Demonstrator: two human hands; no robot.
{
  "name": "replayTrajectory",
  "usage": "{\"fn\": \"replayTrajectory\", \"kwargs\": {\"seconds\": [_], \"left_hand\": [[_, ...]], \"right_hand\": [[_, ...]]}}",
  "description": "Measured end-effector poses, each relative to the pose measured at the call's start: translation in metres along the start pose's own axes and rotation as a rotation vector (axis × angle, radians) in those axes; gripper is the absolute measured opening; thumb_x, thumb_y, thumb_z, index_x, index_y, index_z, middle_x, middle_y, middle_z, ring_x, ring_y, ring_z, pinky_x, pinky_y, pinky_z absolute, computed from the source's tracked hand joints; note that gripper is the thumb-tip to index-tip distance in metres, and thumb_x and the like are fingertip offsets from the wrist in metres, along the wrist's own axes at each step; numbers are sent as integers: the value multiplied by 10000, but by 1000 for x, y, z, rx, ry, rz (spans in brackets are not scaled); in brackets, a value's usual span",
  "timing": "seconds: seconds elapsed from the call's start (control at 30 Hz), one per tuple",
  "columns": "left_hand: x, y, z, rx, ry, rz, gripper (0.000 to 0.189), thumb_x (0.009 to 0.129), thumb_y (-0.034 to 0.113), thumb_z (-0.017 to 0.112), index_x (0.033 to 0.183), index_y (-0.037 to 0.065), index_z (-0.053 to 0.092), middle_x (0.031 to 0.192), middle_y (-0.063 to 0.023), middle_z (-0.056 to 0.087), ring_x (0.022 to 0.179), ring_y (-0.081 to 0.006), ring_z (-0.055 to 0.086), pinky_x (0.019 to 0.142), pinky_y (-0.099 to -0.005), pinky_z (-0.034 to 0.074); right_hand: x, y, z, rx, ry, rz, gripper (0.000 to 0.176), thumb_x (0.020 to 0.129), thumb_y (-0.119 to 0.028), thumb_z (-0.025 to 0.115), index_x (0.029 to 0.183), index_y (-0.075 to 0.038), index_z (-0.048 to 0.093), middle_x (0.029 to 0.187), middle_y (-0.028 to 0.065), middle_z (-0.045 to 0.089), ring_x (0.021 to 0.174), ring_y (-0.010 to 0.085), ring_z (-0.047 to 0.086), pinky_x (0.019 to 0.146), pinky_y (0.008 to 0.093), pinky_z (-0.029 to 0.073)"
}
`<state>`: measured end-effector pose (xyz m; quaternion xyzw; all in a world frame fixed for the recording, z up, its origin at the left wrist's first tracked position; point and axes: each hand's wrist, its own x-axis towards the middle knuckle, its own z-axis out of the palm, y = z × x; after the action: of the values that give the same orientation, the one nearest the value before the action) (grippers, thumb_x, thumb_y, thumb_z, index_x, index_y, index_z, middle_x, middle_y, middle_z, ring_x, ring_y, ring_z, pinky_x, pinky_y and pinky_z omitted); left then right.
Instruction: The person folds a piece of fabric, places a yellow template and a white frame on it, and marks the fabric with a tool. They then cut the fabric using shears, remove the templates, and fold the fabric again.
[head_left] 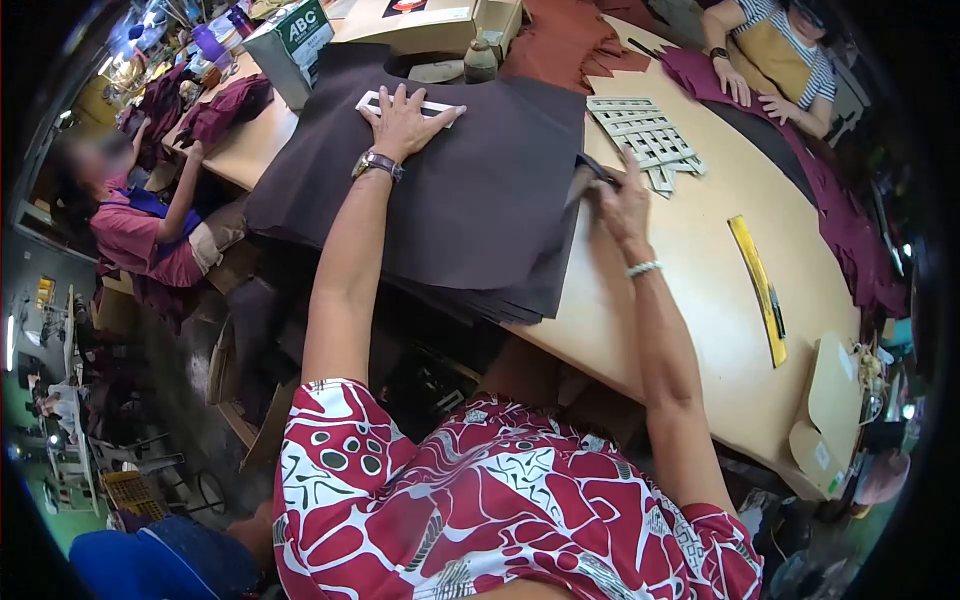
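Sheets (480, 190), dark brown and stacked with uneven lower edges, lie on the table (690, 270). Left hand (403, 125): arm extended, palm down, fingers spread over white template (437, 106), ungripped. Right hand (626, 205): bent, closed around dark tool (600, 170) at right edge.

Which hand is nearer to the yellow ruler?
Right. The right hand, holding a dark tool, is left of the yellow ruler, beside the dark fabric. The left hand is farther left, spread over a white strip on the fabric.
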<state>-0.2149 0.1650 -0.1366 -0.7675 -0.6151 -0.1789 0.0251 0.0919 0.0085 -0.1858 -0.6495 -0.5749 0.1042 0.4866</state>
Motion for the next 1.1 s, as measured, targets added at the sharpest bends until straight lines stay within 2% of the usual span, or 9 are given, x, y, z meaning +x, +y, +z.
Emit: {"fn": "replayTrajectory", "kwargs": {"seconds": [0.17,0.3,0.5,0.67,0.73,0.83,0.9,1.0,1.1], "left_hand": [[0,-1,0,6,-10,5,1015,658,854,425,1374,136,432,1475,-176,276,1387,-414,115,1032,-692,10],[1,0,1,26,-23,-16,1026,655,857,426,1381,133,419,1484,-169,264,1395,-396,108,1042,-682,12],[1,1,-1,34,-51,-13,1014,655,858,424,1379,148,423,1486,-153,267,1395,-392,119,1050,-674,23],[8,-2,5,17,-83,-15,999,676,834,433,1406,155,383,1499,-150,240,1394,-402,109,1047,-674,14],[8,-13,9,-156,51,41,902,755,748,453,1433,166,331,1501,-189,213,1388,-412,126,1071,-634,36],[3,-72,4,287,598,314,659,889,465,499,1371,34,374,1441,-236,298,1354,-393,235,1111,-461,173],[-78,-43,-67,-616,721,27,546,910,294,532,1279,-88,407,1352,-258,400,1266,-368,379,1078,-403,268],[-179,-101,-32,-417,1051,-372,468,920,179,492,1300,-80,405,1304,-267,455,1217,-380,424,1038,-423,313],[-293,-163,75,-160,548,-728,442,871,160,533,1241,-73,468,1251,-265,499,1168,-381,470,1005,-444,353]], "right_hand": [[1,35,-76,16,124,195,701,769,-70,647,1393,-26,330,998,148,688,923,230,663,835,321,494],[29,21,-75,218,172,-11,693,779,-88,643,1385,5,320,1042,141,677,936,270,656,850,329,491],[33,-103,4,30,36,-149,655,796,-127,624,1377,-93,324,1049,127,671,907,330,650,833,396,496],[27,-65,64,-178,-56,-115,660,820,-157,608,1395,-74,296,1118,135,635,1000,356,589,890,433,450],[23,-43,68,-233,-50,-241,653,832,-201,592,1399,-81,291,1206,149,592,1128,399,521,954,463,400],[0,-44,37,-223,-10,-292,706,844,-317,586,1372,47,293,1219,300,505,1116,424,490,973,453,375],[-28,-44,7,-181,-13,-247,749,838,-321,614,1360,99,278,1280,301,459,1158,412,472,1005,422,361],[-80,-32,-29,7,-133,-20,707,871,-201,605,1392,92,229,1401,274,355,1298,337,382,1078,363,294],[-134,-59,-57,72,-175,141,601,895,-136,566,1393,49,286,1378,260,396,1298,316,389,1068,371,308]]}}
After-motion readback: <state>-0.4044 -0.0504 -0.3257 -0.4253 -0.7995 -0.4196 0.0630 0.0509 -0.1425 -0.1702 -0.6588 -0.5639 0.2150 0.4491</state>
